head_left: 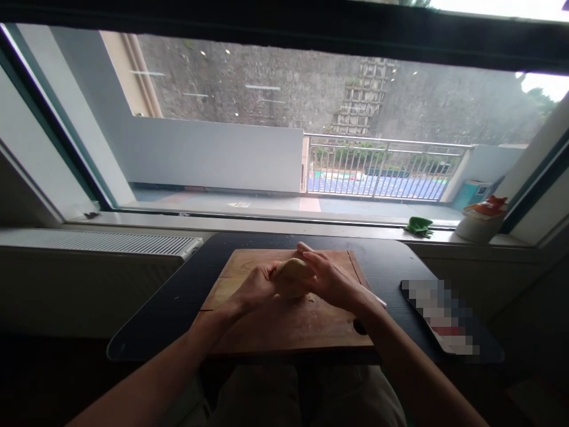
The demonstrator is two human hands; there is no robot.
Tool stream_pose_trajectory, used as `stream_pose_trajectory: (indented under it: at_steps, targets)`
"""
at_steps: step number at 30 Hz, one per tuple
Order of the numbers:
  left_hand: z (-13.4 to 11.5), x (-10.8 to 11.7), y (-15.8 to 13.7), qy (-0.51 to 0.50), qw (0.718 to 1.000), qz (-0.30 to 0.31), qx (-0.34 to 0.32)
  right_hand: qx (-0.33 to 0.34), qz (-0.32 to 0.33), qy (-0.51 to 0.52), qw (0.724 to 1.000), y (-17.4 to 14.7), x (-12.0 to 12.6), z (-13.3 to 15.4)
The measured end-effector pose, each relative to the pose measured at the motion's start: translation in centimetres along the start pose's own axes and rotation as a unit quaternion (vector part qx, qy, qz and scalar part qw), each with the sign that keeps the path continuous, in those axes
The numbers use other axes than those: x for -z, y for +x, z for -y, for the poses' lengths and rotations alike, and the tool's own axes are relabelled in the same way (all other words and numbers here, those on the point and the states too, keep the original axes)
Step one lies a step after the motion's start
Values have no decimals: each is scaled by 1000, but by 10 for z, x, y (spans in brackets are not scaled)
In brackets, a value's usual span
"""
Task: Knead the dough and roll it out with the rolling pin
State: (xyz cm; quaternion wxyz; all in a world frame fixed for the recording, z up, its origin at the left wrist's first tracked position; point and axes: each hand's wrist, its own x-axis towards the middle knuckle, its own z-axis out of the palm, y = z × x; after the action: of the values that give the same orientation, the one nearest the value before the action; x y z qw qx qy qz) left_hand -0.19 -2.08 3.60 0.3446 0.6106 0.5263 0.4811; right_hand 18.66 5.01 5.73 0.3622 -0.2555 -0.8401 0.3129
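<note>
Nearest to me are my two bare forearms, running up from the bottom edge toward the rectangular brown wooden cutting board (267,323) that lies on the dark, round-cornered tabletop (178,296). My left hand (255,289) is cupped around the near left side of a pale yellowish, rounded lump that looks like dough (292,270), fingers curled onto it. My right hand (326,276) lies over its right and far side, fingers stretched flat and pressing against it. So both hands are closed on the lump, and it sits between them, low over the far middle of the board; I cannot tell whether its underside touches the wood.

Judging by the smooth, matte skin and the way it fills the hollow of my palms, I take it to be soft, light and yielding, more likely to squash or stick than to slip. A few pale crumbs lie on the board just beside my right wrist. I would hold it with wide palm contact from both sides rather than with pinching fingertips, which would dent it.

Off to the right on the tabletop lies a flat blurred-out object (440,314). On the windowsill beyond sit a crumpled green cloth (419,226) and a white tub with an orange top (482,219).
</note>
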Motion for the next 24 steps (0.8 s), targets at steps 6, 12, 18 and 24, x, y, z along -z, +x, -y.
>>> stream_pose_trajectory:
  at_steps: [6, 12, 18, 24]
  targets:
    - [-10, 8, 6, -124, 992, -8, 37, -100, -58, 184, 976, 7, -11, -1]
    - [3, 11, -13, -155, 980, -28, 121, -171, -72, 361, 914, -6, -17, -11]
    - [6, 14, -23, -266, 955, -15, 133, -179, -28, 300, 937, -15, -21, -18]
    - [-4, 21, -18, -305, 945, -34, 112, -198, 69, 334, 919, -17, -9, -16]
